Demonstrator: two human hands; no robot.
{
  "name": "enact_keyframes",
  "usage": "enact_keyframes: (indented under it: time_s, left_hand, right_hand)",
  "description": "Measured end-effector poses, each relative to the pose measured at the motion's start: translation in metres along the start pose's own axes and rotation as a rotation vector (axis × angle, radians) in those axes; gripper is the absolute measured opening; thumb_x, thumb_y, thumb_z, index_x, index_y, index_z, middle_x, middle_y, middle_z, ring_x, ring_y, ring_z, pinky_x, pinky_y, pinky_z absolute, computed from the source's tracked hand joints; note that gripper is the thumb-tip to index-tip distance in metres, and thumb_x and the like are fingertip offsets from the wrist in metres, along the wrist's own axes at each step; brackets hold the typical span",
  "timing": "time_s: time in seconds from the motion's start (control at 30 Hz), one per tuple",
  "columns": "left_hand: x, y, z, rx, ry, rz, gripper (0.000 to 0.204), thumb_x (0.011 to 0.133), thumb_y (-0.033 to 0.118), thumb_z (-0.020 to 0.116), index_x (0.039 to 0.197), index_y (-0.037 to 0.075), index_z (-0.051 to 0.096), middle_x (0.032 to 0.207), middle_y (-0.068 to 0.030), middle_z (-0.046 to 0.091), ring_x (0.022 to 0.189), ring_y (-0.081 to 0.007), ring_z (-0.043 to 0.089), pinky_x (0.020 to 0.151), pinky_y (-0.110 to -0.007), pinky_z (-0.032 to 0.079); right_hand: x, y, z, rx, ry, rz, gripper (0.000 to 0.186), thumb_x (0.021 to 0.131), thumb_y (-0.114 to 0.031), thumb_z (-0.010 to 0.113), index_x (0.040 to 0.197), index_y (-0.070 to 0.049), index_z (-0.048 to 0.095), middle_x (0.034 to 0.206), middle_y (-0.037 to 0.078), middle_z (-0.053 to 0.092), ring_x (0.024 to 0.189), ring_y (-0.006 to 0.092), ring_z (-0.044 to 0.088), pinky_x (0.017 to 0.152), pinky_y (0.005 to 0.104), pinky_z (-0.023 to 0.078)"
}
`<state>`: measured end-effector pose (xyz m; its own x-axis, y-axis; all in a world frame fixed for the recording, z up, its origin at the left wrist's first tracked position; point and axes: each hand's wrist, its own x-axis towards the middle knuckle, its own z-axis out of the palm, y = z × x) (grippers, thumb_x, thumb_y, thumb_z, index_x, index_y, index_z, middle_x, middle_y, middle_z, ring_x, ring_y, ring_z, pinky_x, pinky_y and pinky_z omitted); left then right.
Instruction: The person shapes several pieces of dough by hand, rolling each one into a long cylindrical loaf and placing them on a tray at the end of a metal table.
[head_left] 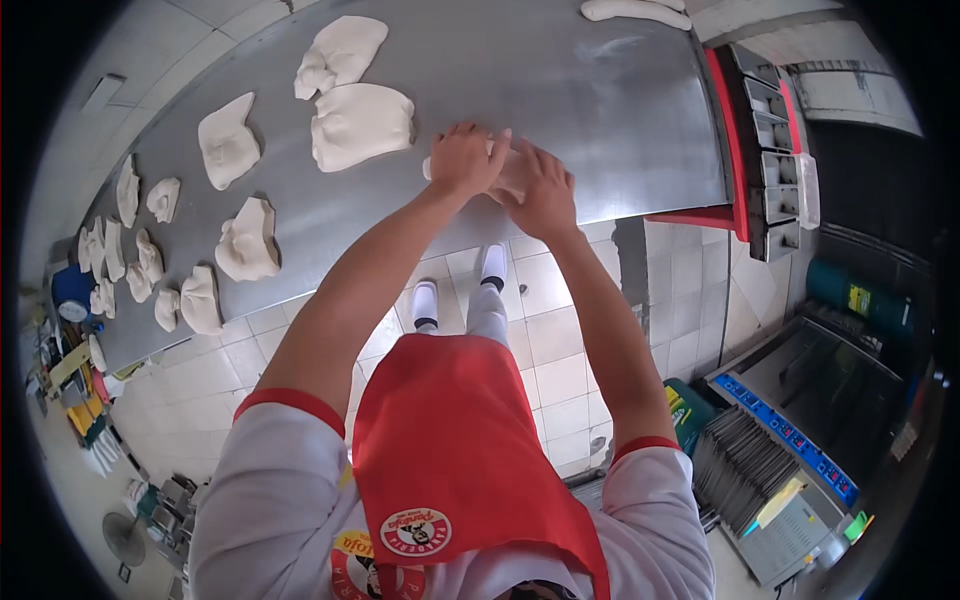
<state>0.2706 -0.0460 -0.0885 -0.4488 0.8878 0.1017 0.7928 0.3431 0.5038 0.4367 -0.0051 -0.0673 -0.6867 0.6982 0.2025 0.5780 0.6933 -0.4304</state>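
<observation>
At the near edge of the metal table, both my hands are on one pale piece of dough (513,172). My left hand (468,160) lies over its left part, with a bit of dough showing past the wrist side. From the other side, my right hand (543,194) curls its fingers over the right part. The hands nearly meet, thumbs close together, and cover most of the dough. Just left of them rests a flat, wide dough slab (362,125). Behind that slab is another dough piece (345,50), lumpy at one end.
More dough pieces (229,141) are scattered along the left side of the metal table (640,130). Rolled dough strips (635,11) lie at the far right. Metal tins in a red-framed rack (778,165) adjoin the table's right end. A machine with a blue panel (787,437) stands lower right.
</observation>
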Motion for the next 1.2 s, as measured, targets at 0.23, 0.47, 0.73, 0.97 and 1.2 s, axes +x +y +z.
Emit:
enact_keyframes:
  time_s: [0.23,0.47,0.73,0.97,1.2]
  left_hand:
    - [0.034,0.033,0.018,0.228,0.039,0.187,0.038,0.104,0.048,0.056,0.107,0.015,0.073,0.118,-0.0052,0.068,0.124,-0.0259,0.058,0.098,-0.051,0.041]
    - [0.005,0.029,-0.011,0.234,-0.423,0.19,0.033,0.106,0.041,0.052,0.11,0.014,0.07,0.115,-0.0079,0.066,0.113,-0.0279,0.06,0.096,-0.049,0.043]
    - [0.001,0.009,0.006,0.165,0.127,0.267,0.032,0.107,0.039,0.052,0.11,0.013,0.069,0.114,-0.0104,0.066,0.11,-0.0307,0.063,0.092,-0.048,0.043]
    - [-0.03,0.012,0.002,0.23,0.241,0.13,0.036,0.106,0.041,0.055,0.107,0.011,0.072,0.115,-0.0122,0.068,0.106,-0.0322,0.065,0.091,-0.05,0.046]
    - [-0.036,0.002,-0.011,0.056,-0.138,0.061,0.042,0.105,0.047,0.055,0.116,0.01,0.071,0.123,-0.0111,0.066,0.121,-0.03,0.059,0.1,-0.052,0.042]
  right_hand:
    - [-0.005,0.032,0.017,-0.232,0.001,0.074,0.089,0.085,-0.033,0.081,0.162,-0.009,0.044,0.141,0.012,0.058,0.133,0.0333,0.054,0.104,0.0531,0.042]
    - [-0.016,0.011,0.014,-0.209,-0.052,0.105,0.073,0.085,-0.026,0.077,0.152,-0.012,0.053,0.126,0.01,0.062,0.117,0.0335,0.06,0.095,0.0534,0.043]
    - [-0.004,0.004,0.025,-0.208,0.165,0.071,0.066,0.09,-0.029,0.072,0.15,-0.012,0.054,0.126,0.011,0.063,0.117,0.0326,0.061,0.095,0.0522,0.044]
    - [-0.019,-0.01,0.021,-0.221,-0.116,0.238,0.074,0.088,-0.027,0.078,0.154,-0.008,0.05,0.137,0.013,0.06,0.129,0.0338,0.059,0.108,0.0553,0.042]
    - [-0.033,-0.014,0.006,-0.143,-0.094,0.097,0.072,0.096,-0.033,0.073,0.156,-0.007,0.044,0.145,0.016,0.055,0.137,0.0358,0.052,0.111,0.0575,0.04]
